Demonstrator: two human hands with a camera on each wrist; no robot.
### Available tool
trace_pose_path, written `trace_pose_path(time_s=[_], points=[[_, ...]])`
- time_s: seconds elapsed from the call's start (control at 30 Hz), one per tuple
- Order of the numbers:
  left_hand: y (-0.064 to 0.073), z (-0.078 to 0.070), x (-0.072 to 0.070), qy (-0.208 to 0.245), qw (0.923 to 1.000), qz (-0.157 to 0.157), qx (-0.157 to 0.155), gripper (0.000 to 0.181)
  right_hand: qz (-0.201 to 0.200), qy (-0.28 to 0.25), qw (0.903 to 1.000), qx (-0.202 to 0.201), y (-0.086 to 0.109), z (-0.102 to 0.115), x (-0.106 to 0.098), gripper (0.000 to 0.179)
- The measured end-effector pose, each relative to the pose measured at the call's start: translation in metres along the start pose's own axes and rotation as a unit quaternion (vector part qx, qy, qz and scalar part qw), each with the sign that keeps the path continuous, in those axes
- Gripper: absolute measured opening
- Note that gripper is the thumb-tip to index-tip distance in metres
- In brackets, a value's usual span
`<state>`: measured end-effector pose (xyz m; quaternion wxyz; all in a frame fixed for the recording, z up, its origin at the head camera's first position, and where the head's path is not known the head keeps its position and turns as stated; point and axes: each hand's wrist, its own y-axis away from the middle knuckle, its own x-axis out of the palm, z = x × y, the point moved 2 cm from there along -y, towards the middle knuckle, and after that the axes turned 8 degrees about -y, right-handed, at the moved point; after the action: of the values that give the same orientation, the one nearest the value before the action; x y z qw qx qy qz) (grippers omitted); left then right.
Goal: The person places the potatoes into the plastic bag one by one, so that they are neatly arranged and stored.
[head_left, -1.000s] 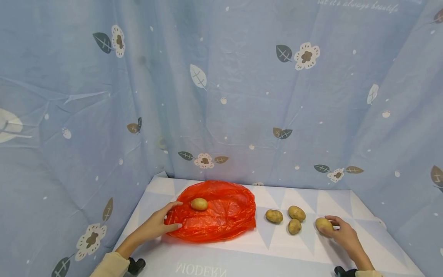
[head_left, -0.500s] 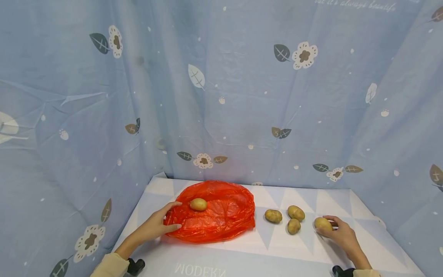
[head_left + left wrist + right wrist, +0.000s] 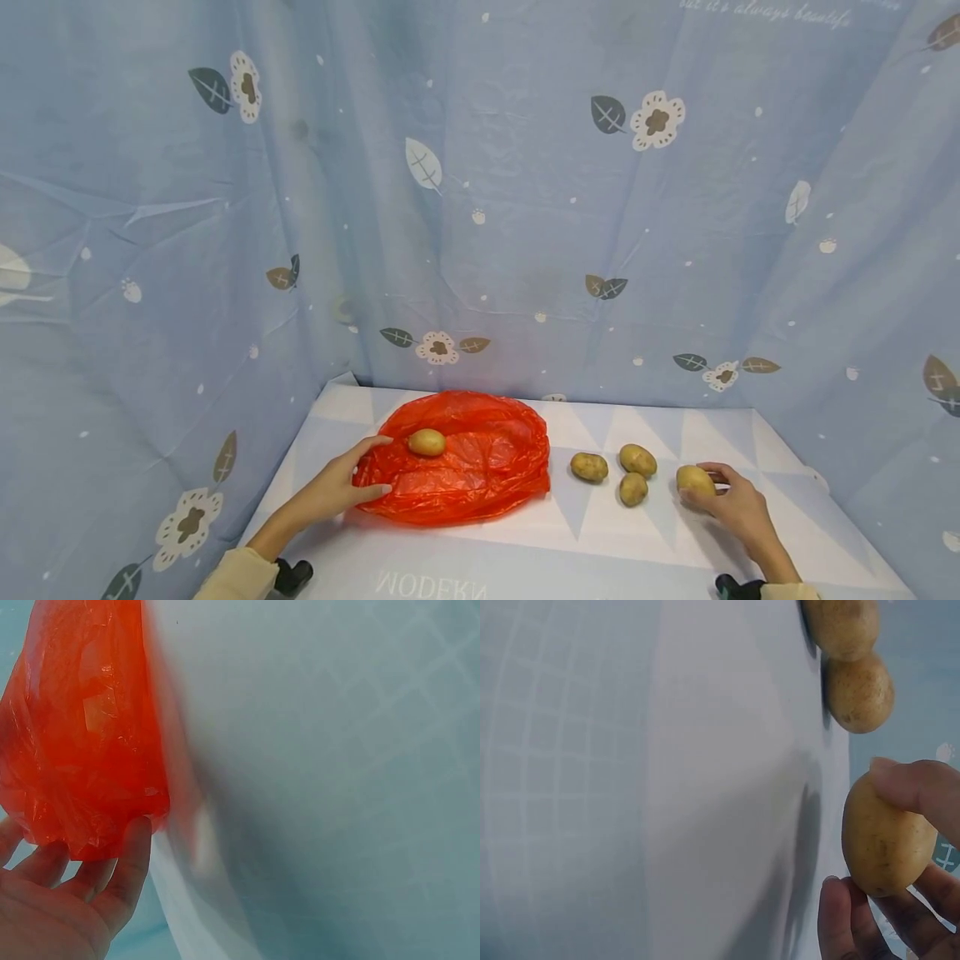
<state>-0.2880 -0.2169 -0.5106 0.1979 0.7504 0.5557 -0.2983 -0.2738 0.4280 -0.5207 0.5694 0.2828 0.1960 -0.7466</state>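
A thin red plastic bag (image 3: 480,475) lies spread on the table, its mouth facing up. One potato (image 3: 427,442) rests on it, near the index fingertip of my left hand (image 3: 341,487). That hand holds the bag's left end, thumb and index finger spread apart over the rim. In the left wrist view, curved fingers (image 3: 133,859) touch the crumpled red plastic. At the right, my right hand (image 3: 738,504) grips another potato (image 3: 885,836) between thumb and fingers; in the right wrist view its shadow falls apart from it on the tabletop.
Between bag and right hand lie three loose potatoes: one nearer the bag (image 3: 589,467), one behind (image 3: 637,460) and a small one in front (image 3: 633,489). A blue patterned curtain (image 3: 525,208) encloses the back and sides of the patterned table (image 3: 570,567).
The scene has slid slightly left in the head view. Both hands keep nearly the same hold, the left on the bag and the right on its potato.
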Motion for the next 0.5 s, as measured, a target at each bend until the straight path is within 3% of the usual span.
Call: trace_pose_path(time_s=[0.5], points=[[0.001, 0.000, 0.000, 0.001, 1.0000, 0.000, -0.006, 0.073, -0.013, -0.001, 0.9990, -0.042, 0.008, 0.021, 0.001, 0.080]])
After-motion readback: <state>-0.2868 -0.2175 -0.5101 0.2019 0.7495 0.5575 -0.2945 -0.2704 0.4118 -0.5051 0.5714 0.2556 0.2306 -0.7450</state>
